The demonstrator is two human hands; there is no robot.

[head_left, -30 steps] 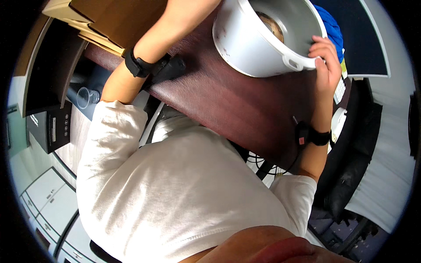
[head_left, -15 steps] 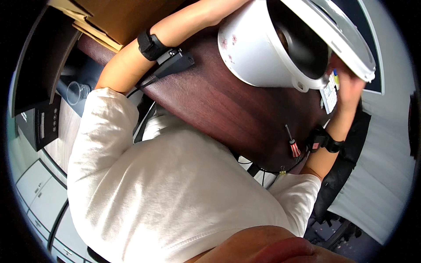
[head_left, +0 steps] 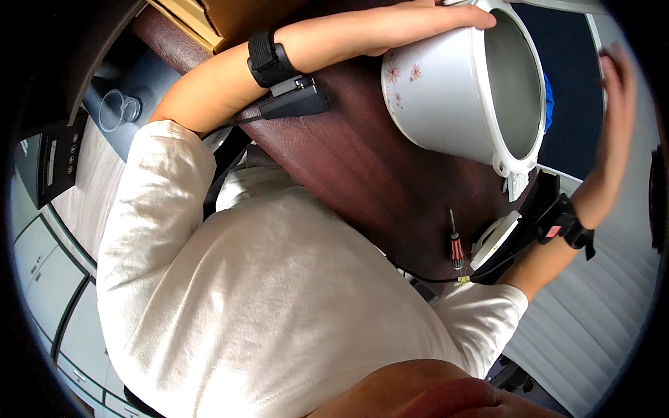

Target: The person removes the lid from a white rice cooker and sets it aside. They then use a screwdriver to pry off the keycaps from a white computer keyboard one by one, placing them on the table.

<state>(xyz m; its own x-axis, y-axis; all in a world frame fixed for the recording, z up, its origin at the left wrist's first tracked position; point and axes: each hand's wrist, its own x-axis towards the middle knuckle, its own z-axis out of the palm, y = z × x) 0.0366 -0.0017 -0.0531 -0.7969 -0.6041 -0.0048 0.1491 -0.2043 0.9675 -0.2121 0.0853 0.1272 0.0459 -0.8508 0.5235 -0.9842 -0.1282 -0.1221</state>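
On the dark table (head_left: 362,174), the white cooker (head_left: 446,97) is now seen tilted with its empty metal bowl facing right, where earlier its lid covered more of it. The left hand (head_left: 446,17) is laid open on its rim. The right hand (head_left: 617,104) is spread flat against the raised lid (head_left: 592,42). A screwdriver (head_left: 455,244) lies near the table edge.

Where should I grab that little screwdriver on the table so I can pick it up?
Grab the screwdriver by its fat red-and-black handle, coming down from above. It lies flat on the brown table with the thin metal shaft pointing away, and the handle end sits near the table's edge.
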